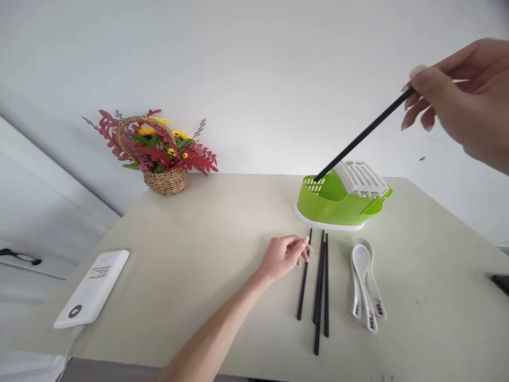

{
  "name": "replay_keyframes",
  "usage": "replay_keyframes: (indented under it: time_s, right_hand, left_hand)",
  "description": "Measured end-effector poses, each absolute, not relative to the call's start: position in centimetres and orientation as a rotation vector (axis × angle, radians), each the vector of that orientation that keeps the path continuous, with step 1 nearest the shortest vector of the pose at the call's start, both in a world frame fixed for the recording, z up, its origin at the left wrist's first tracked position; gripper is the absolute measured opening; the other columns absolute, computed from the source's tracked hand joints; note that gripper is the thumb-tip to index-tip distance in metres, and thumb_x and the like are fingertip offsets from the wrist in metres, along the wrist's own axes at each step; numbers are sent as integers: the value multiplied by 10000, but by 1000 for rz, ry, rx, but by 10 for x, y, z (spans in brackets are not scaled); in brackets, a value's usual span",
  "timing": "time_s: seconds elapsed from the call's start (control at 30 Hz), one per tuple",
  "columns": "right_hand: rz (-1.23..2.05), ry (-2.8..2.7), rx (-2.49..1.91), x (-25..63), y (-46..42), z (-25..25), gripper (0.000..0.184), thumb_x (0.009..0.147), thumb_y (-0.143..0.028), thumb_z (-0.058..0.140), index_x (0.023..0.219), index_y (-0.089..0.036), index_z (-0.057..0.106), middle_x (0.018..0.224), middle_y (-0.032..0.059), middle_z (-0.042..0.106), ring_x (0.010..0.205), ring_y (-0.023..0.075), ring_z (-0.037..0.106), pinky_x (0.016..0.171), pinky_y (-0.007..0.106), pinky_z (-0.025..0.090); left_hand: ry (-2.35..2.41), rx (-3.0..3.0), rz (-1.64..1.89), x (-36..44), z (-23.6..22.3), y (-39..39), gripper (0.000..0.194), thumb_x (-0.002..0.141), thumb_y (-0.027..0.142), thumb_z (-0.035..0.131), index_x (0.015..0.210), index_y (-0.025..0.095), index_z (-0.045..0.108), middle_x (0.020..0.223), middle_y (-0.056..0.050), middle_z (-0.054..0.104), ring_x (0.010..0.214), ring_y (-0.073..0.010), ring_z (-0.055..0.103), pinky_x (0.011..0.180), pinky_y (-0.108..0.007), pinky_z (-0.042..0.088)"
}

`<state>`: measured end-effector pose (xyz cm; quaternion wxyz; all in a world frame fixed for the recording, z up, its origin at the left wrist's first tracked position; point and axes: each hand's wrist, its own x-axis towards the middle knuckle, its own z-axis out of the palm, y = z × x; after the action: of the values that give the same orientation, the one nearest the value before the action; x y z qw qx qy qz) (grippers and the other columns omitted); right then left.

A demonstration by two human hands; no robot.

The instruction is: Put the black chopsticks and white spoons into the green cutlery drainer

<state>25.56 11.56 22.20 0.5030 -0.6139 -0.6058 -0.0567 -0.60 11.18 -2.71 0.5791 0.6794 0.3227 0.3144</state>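
Note:
High on the right, my right hand pinches one end of a black chopstick. Its lower end slants into the open, perforated left section of a green utensil holder with a white slotted top and white base. My left hand is low over the table, its curled fingers closed at the upper part of another black chopstick. Several more black chopsticks lie just right of that one. Beside them rest white soup spoons, stacked with overlapping bowls and dark marks on their handles.
A wicker basket of red leaves and yellow flowers stands at the back left. On the left edge lies a white power bank with a cable. Behind the pale table is a white wall. A dark object shows at far right.

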Motion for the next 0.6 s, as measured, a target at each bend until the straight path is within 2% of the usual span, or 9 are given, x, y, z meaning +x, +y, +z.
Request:
replay_keyframes:
  time_s: [0.1,0.2,0.27,0.43,0.6]
  right_hand:
    - [-138,-1482,-1558,244,124,217,222,978,-372,688,840,-204,642,778,62,688,554,117,548,521,312,390]
    - [-51,-1501,-1719,243,139,211,192,965,-347,706,834,-207,683,740,45,722,561,119,550,559,307,426]
    - [-23,-1517,-1799,245,151,205,190,966,-351,704,838,-210,699,731,37,740,580,128,553,587,312,434]
    - [58,-1546,-1921,251,177,190,204,968,-376,695,840,-219,715,756,25,768,678,154,618,578,289,390]
    - [99,-1583,-2023,255,194,178,248,986,-430,668,848,-230,717,729,-12,760,537,114,500,534,283,348]
  left_hand:
    - [797,1566,748,-8,-24,114,557,1005,646,533,839,154,734,657,-7,632,534,-92,517,537,-217,409]
    - [859,1564,774,-10,-21,116,551,1010,633,527,793,162,716,576,42,454,536,-89,398,521,-230,303]
    - [884,1561,771,-12,-20,117,544,1010,626,528,789,166,718,568,52,393,539,-92,358,521,-243,266]
    - [892,1569,737,-13,-16,118,549,1010,622,518,786,167,728,574,43,439,546,-97,381,541,-257,270]
    - [906,1599,725,-12,-12,117,564,1005,623,516,746,164,718,564,42,434,541,-97,350,544,-268,251]
